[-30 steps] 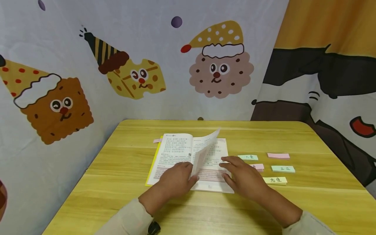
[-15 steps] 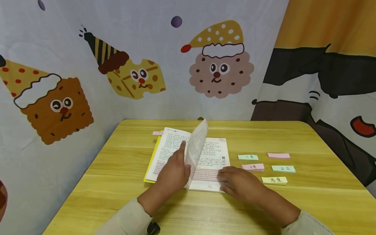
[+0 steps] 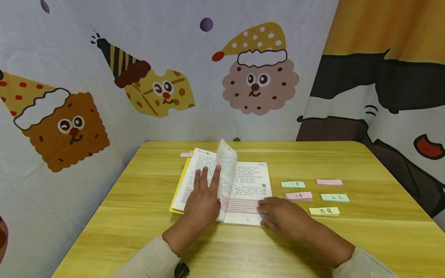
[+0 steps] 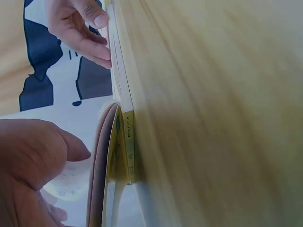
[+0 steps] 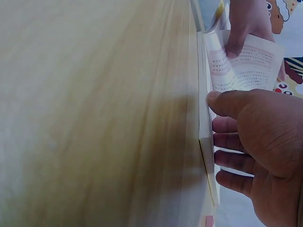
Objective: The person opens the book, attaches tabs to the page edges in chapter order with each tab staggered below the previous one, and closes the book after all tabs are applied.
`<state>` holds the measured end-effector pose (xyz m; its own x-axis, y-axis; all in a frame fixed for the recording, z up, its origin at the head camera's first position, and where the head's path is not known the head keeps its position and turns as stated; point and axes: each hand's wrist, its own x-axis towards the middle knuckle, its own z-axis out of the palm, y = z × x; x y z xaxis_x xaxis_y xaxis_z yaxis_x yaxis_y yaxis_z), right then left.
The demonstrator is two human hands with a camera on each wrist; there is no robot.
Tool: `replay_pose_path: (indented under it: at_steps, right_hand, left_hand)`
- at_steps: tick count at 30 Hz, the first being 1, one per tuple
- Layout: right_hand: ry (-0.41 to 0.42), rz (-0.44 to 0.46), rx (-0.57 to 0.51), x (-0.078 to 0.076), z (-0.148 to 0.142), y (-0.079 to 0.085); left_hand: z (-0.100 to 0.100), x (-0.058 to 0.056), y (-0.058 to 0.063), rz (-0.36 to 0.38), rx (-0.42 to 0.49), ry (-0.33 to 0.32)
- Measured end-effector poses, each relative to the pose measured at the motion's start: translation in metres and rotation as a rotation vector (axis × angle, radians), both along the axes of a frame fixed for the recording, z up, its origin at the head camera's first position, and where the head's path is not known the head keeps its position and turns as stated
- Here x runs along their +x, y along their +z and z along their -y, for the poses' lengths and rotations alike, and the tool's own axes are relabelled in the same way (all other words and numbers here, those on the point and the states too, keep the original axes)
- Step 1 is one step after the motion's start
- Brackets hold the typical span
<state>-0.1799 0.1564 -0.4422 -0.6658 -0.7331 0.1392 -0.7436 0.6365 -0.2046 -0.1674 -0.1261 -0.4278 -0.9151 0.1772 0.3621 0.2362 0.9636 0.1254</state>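
In the head view, an open book (image 3: 248,193) with printed pages and a yellow cover lies on the table. My left hand (image 3: 199,202) rests on its left pages, fingers straight and spread. Beside that thumb, a partly turned page (image 3: 227,166) stands up and curls toward the left. My right hand (image 3: 286,216) touches the lower right page at its outer edge, fingers loosely bent. The right wrist view shows the right hand's fingertips (image 5: 225,142) against the page. In the left wrist view, the book's yellow spine (image 4: 129,146) lies near the tabletop, left pages raised.
Right of the book lie several folded paper slips: two green, one a green slip (image 3: 293,184), two pink, one a pink slip (image 3: 329,182), and a yellow slip (image 3: 324,211). A pink tab (image 3: 186,154) sticks out at the book's upper left. A cartoon-printed curtain (image 3: 208,127) hangs behind the table (image 3: 222,255).
The lifted page has swung from right to left. My left hand has moved up onto the left pages and spread its fingers. My right hand has lowered slightly, resting on the right page.
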Motion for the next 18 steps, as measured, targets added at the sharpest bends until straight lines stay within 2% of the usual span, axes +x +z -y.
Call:
replay_pose_path:
  at_steps: [5,12,15,18]
  right_hand:
    - [-0.006,0.007,0.005,-0.0002,0.0002,0.0006]
    - [-0.005,0.01,0.011,-0.0002,0.0005,0.0005]
    - [-0.007,0.011,0.01,-0.0001,0.0002,0.0007]
    - [-0.006,0.014,0.007,0.0004,0.0001,0.0008]
  left_hand:
    - [0.0011,-0.0004,0.0009,-0.014,-0.068,0.028]
    - [0.0019,0.0007,0.002,0.035,-0.123,0.045]
    - [0.0021,0.0007,0.0019,0.039,-0.17,0.027]
    - [0.0018,0.0014,0.0019,0.061,-0.202,-0.03]
